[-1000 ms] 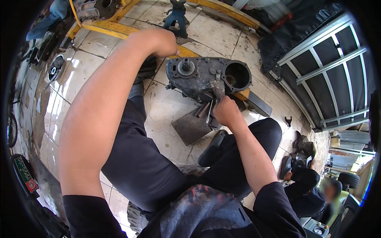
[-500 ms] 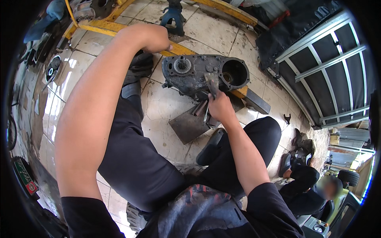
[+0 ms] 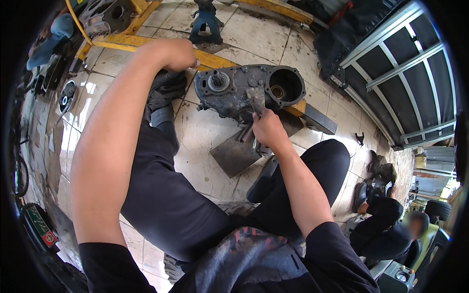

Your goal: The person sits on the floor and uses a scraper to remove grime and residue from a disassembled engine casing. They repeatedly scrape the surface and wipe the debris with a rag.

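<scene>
My right hand (image 3: 268, 128) is wrapped round the handle of a flat, dirty scraper-like tool (image 3: 256, 97). The tool's broad end lies against the face of a dark, greasy gearbox housing (image 3: 239, 93); whether it is a blade or bristles is hard to make out. This housing has a splined shaft (image 3: 217, 80) at its left and a large round bore (image 3: 285, 87) at its right. My left hand (image 3: 177, 54) hangs past the housing's left end, over a yellow beam (image 3: 212, 59) and my boot (image 3: 167, 88). Its fingers are mostly hidden.
Under the housing lies a dark metal plate (image 3: 237, 154). A blue jack stand (image 3: 205, 30) stands beyond, and another metal housing (image 3: 111, 18) sits far left. A black panel with a metal frame (image 3: 405, 73) borders the right; a person (image 3: 386, 232) sits lower right.
The tool's end has shifted slightly on the housing face, and my right hand with it. My view has moved a little; the left hand keeps roughly its place.
</scene>
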Motion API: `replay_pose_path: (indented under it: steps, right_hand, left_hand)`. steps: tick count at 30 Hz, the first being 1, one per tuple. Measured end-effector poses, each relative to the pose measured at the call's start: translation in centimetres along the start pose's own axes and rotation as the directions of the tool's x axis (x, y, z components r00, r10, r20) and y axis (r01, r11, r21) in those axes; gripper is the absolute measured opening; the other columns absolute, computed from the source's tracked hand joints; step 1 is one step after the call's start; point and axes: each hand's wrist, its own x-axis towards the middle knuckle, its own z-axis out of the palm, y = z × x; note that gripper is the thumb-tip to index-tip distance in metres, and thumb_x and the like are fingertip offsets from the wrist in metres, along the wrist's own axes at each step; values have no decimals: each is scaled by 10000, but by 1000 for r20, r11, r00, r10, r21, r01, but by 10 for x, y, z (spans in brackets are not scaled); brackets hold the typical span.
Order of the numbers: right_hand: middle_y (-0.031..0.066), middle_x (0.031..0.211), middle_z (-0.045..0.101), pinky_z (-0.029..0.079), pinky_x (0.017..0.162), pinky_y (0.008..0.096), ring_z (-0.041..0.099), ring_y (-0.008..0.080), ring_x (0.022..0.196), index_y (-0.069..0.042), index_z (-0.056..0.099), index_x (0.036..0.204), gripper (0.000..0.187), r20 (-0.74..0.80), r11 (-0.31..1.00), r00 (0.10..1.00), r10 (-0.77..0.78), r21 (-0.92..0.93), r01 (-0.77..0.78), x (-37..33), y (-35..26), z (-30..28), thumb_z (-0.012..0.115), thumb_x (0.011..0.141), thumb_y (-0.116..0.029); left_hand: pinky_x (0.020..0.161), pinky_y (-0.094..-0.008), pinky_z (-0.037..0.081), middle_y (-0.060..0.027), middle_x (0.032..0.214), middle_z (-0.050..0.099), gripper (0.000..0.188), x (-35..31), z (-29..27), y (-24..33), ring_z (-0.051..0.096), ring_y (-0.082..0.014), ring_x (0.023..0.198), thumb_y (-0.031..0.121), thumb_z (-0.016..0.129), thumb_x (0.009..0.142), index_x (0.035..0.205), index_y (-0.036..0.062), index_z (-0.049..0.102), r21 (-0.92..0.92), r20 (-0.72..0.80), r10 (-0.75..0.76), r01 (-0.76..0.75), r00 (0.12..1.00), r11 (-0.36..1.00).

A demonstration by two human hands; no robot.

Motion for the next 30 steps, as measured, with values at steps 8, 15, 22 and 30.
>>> replay_pose_path:
  steps: [8, 15, 22, 30]
  right_hand:
    - [339, 1124, 664, 484, 967, 481, 606, 491, 1124, -101, 513, 1477, 479, 35, 1000, 999, -22, 21, 22, 2, 2, -2, 523, 1008, -197]
    - [337, 1033, 686, 510, 908, 501, 660, 486, 1008, -63, 504, 1472, 482, -1, 992, 997, -80, 98, 79, 1, -2, -7, 516, 1009, -195]
    - [352, 1044, 681, 514, 910, 513, 644, 505, 1044, 45, 584, 1326, 418, -10, 995, 998, -64, 74, 64, 2, 11, 5, 535, 1002, -215]
    - [354, 1081, 663, 492, 942, 505, 608, 511, 1090, 4, 606, 1326, 394, 18, 999, 999, 33, 5, -33, 4, 2, -9, 539, 998, -202]
  left_hand:
    - [1001, -442, 490, -211, 1288, 670, 557, 2, 2, -7, 632, -378, 1201, 446, 635, 951, 1303, 14, 643, 23, 25, -11, 11, 1000, 1000]
    - [1019, -438, 483, -225, 1304, 659, 579, 4, 4, -10, 623, -376, 1216, 434, 636, 952, 1333, -1, 624, 17, 34, -40, 40, 999, 999]
    - [1030, -437, 476, -229, 1314, 653, 579, 0, 6, -13, 615, -372, 1230, 419, 636, 957, 1353, -1, 607, -4, 25, -28, 29, 999, 1000]
    - [1030, -436, 477, -224, 1326, 648, 570, 2, 4, -2, 616, -369, 1231, 416, 639, 956, 1352, 8, 610, 16, 37, -38, 37, 999, 999]
